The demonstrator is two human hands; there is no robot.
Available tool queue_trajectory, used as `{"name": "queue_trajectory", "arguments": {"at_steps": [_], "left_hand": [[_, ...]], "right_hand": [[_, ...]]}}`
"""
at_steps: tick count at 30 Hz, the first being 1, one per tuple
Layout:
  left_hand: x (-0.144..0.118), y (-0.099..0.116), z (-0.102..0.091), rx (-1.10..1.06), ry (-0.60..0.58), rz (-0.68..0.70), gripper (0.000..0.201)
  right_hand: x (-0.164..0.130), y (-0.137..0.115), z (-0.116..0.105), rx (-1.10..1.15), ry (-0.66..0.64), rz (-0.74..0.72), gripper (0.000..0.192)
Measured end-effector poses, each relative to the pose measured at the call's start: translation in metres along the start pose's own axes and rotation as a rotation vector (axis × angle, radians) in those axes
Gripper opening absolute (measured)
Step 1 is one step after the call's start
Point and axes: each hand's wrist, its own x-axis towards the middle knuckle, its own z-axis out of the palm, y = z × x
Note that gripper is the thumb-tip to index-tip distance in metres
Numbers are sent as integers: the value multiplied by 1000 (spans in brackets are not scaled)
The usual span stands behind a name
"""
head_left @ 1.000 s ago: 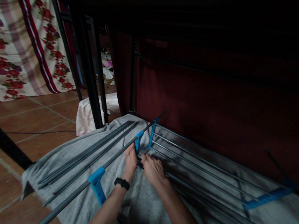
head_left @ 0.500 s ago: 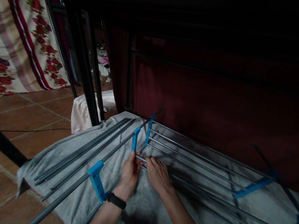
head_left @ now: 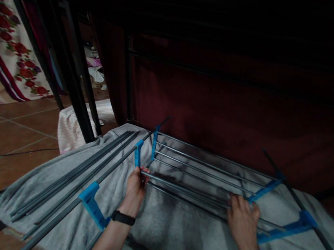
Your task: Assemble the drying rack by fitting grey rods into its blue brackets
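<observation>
Left hand (head_left: 134,188) — grip closed around the near end of a grey metal rod (head_left: 182,187), thumb and fingers wrapped. Right hand (head_left: 242,221) — fingers curled down over the same bundle of rods at its far end, pressing them; full closure cannot be told in the dim light. The rods span between the two grips, lying on a grey towel (head_left: 174,233). Blue plastic bracket (head_left: 137,158) stands just beyond the left grip; another blue bracket (head_left: 284,230) just right of the right grip. No writing legible.
</observation>
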Motion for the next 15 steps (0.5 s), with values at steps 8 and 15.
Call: {"name": "queue_trajectory", "arguments": {"at_steps": [8,15], "left_hand": [[-11,9,13,89,117,23,22],[-3,17,15,163,130,-2,20]], "right_hand": [[-57,43,-13,360,311,590,43],[-54,45,-16,1519,374,1319,18]]}}
